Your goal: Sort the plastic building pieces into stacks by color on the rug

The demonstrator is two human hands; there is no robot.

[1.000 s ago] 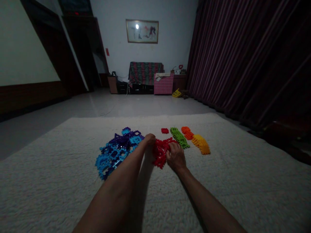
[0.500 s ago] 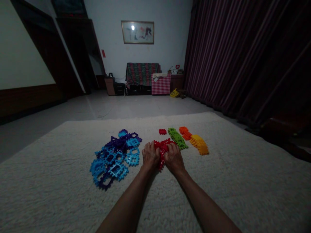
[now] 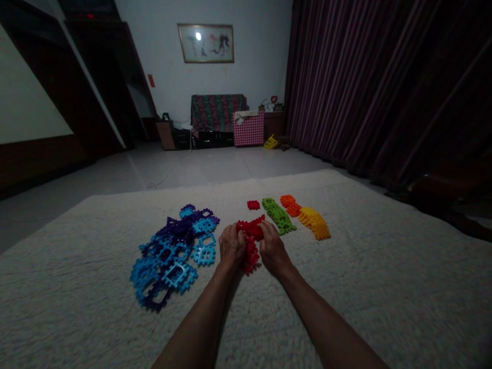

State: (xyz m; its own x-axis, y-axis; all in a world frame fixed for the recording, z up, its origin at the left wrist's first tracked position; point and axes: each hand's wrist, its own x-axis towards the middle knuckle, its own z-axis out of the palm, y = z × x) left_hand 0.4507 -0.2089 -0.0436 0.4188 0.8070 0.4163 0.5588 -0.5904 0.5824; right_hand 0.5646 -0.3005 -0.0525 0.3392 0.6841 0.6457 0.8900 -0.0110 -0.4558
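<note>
On a shaggy white rug [image 3: 365, 287] lies a bunch of red plastic interlocking tiles [image 3: 250, 241]. My left hand [image 3: 231, 247] is closed on its left side and my right hand [image 3: 271, 250] is closed on its right side, both gripping the red tiles. One single red tile [image 3: 253, 205] lies apart, just beyond them. To the left spreads a loose heap of blue and purple tiles [image 3: 173, 250].
Right of the red tiles lie neat rows of green tiles [image 3: 278, 216], orange tiles [image 3: 290, 205] and yellow tiles [image 3: 315, 223]. Dark curtains [image 3: 376, 87] hang on the right. A covered cabinet [image 3: 217, 113] and a checked box [image 3: 248, 128] stand at the far wall.
My left hand came back from the blue heap and closed on the red tiles beside my right hand. The view has shifted slightly right.
</note>
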